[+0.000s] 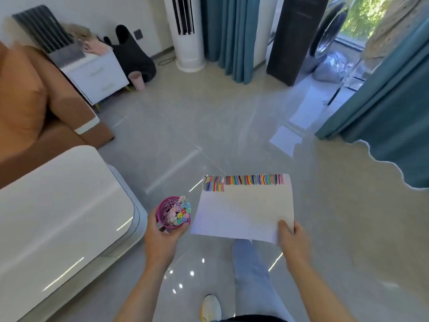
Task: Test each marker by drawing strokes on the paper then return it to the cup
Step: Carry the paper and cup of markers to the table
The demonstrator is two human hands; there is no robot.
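Note:
My left hand (162, 233) grips a purple mesh cup (173, 213) from below, held in the air over the floor. Several capped markers (181, 212) stand in it, caps up. My right hand (293, 240) pinches the near right corner of a white sheet of paper (243, 214), also held in the air, to the right of the cup. Along the paper's far edge runs a band of short colored strokes (243, 181). No marker is out of the cup.
A glossy white table (58, 217) stands at my left, a brown sofa (34, 108) beyond it. Grey tiled floor (185, 117) stretches ahead. A white fan tower (188, 33), teal curtains (232, 38) and a dark pillar (294, 38) stand at the back. My leg and shoe (211, 307) are below.

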